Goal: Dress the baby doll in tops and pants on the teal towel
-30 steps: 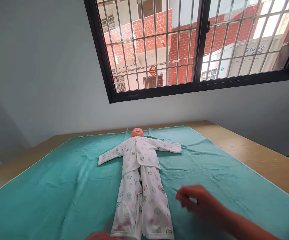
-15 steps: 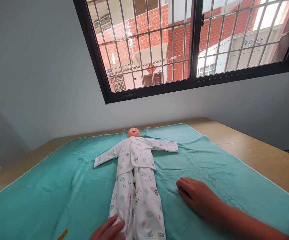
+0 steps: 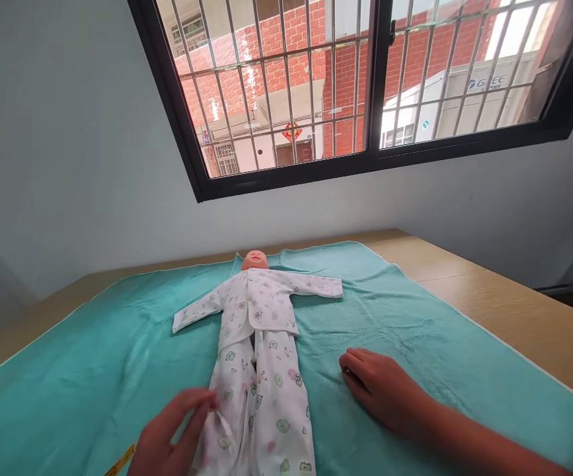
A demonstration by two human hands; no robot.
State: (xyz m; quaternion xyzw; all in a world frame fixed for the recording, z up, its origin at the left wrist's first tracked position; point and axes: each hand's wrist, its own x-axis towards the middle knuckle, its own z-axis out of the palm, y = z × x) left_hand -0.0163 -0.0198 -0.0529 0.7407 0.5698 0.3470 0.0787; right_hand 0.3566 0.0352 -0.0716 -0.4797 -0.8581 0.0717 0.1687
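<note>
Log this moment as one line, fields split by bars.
left hand: pinching patterned trousers | right hand: curled, on teal cloth | doll: face up, in patterned jacket

From where I stand, the white printed trousers lie lengthwise, one leg pinched along its outer side by the left hand; the fabric beside the fingertips is creased. The other leg lies to the right of the grip. Beyond the grip, the white printed jacket lies closed, hem at the trouser top, sleeves spread sideways. Farthest from the grip, the doll lies face up, head at the collar.
</note>
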